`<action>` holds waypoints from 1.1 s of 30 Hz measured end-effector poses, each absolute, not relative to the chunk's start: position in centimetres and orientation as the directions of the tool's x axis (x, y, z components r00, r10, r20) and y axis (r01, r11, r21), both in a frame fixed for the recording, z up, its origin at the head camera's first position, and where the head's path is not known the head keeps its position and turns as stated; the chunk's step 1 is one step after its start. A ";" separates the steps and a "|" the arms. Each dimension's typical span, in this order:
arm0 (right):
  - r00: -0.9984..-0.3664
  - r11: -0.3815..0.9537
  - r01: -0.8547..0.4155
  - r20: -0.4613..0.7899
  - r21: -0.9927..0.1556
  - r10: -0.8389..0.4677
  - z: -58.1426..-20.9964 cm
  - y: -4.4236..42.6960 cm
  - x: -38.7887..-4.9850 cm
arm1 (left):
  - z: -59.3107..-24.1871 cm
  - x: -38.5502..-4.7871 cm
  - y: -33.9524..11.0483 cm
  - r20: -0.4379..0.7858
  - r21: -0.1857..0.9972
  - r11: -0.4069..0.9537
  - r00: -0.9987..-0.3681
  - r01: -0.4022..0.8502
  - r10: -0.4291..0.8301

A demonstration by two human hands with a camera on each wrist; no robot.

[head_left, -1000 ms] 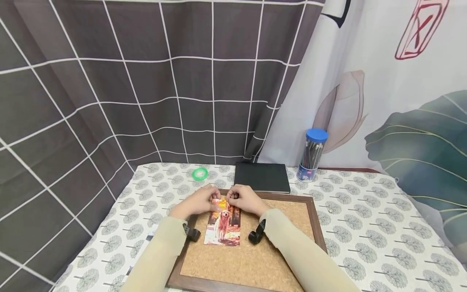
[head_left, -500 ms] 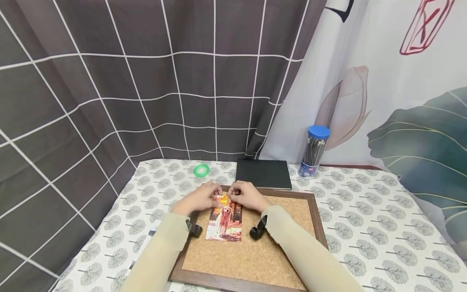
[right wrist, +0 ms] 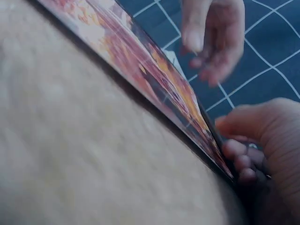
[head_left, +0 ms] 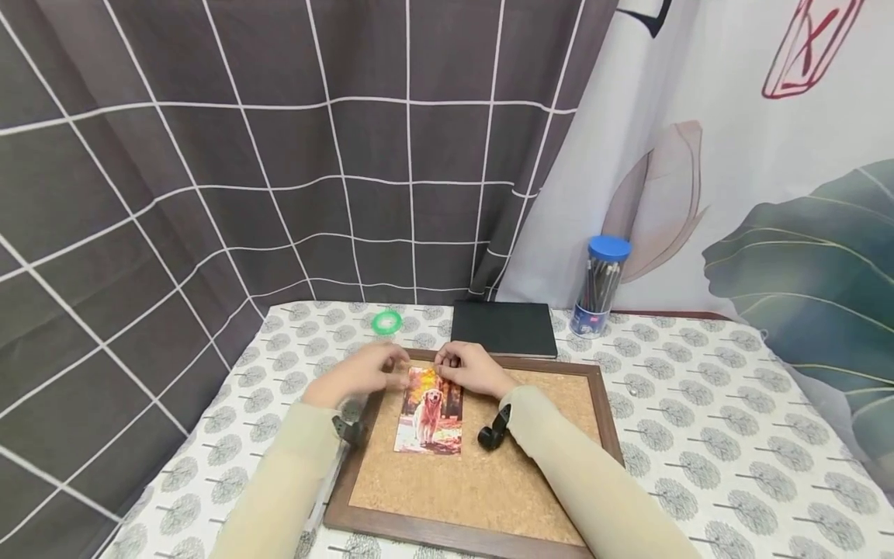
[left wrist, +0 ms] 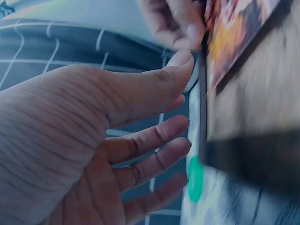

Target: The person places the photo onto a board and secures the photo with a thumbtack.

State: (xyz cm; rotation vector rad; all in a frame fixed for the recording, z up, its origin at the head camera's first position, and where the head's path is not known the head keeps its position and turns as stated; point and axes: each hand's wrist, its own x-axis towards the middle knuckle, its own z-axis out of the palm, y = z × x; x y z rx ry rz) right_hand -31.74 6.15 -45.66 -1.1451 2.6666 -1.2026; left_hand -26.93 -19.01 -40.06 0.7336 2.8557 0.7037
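Observation:
A photo (head_left: 429, 411) of a golden dog among autumn leaves lies on the left half of a cork board (head_left: 475, 489) with a dark wooden frame. My right hand (head_left: 478, 369) is at the photo's top right corner, thumb and curled fingers pinching its edge. In the right wrist view the photo (right wrist: 140, 61) looks slightly bowed up from the cork. My left hand (head_left: 359, 374) is just left of the photo's top left corner, apart from it. The left wrist view shows that hand (left wrist: 122, 126) with its fingers spread and nothing between them.
Behind the board lies a black flat book-like object (head_left: 504, 328). A green ring-shaped roll (head_left: 386, 322) sits at the back left. A clear jar (head_left: 601, 287) of pencils with a blue lid stands at the back right. A tree-print cloth (head_left: 698, 435) covers the table.
My left hand has come away from the photo's top left corner, moving left, with the fingers opening. My right hand stays at the top right corner. The photo has hardly shifted.

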 end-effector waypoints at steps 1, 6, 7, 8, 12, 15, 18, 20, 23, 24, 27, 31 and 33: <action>-0.729 0.435 -0.621 0.275 -0.652 -0.627 -45.3 6.3 -31.7 | -39.6 -26.6 -19.7 0.010 0.449 0.785 -0.881 0.427 0.473; -0.677 0.397 -0.643 0.244 -0.655 -0.694 -43.1 8.4 -31.3 | -38.7 -24.9 -24.2 -0.003 0.371 0.840 -0.904 0.396 0.427; -0.667 0.394 -0.647 0.234 -0.653 -0.708 -42.6 9.2 -31.1 | -38.7 -24.5 -25.1 -0.006 0.365 0.847 -0.909 0.387 0.418; -0.658 0.395 -0.656 0.231 -0.643 -0.717 -42.1 10.1 -30.8 | -38.8 -24.1 -26.0 -0.013 0.365 0.851 -0.912 0.378 0.411; -0.674 0.435 -0.664 0.234 -0.608 -0.701 -40.9 15.3 -29.4 | -39.4 -22.3 -28.5 -0.034 0.389 0.859 -0.927 0.332 0.373; -0.732 0.497 -0.635 0.256 -0.592 -0.631 -40.8 20.1 -27.8 | -39.9 -21.1 -29.6 -0.063 0.407 0.873 -0.945 0.269 0.320; -0.789 0.560 -0.593 0.278 -0.579 -0.548 -41.0 24.9 -26.1 | -40.4 -20.2 -30.4 -0.095 0.423 0.877 -0.952 0.227 0.292; -0.820 0.590 -0.560 0.288 -0.582 -0.494 -41.3 27.8 -24.8 | -40.7 -19.7 -30.8 -0.108 0.436 0.873 -0.950 0.219 0.292; -0.859 0.648 -0.510 0.308 -0.565 -0.408 -41.4 31.4 -23.1 | -41.0 -19.5 -31.1 -0.098 0.441 0.860 -0.938 0.258 0.332; -0.874 0.668 -0.486 0.311 -0.563 -0.373 -41.4 32.4 -22.6 | -40.9 -19.4 -31.1 -0.093 0.442 0.857 -0.936 0.266 0.338; -0.908 0.717 -0.416 0.300 -0.560 -0.292 -41.5 35.0 -21.5 | -40.8 -19.6 -30.9 -0.081 0.456 0.841 -0.928 0.290 0.363; -0.944 0.759 -0.323 0.245 -0.565 -0.218 -42.4 37.2 -20.5 | -41.0 -19.7 -30.5 -0.106 0.468 0.841 -0.928 0.272 0.358; -0.953 0.770 -0.293 0.233 -0.566 -0.192 -43.0 37.9 -20.3 | -41.2 -19.9 -30.4 -0.115 0.467 0.841 -0.923 0.275 0.366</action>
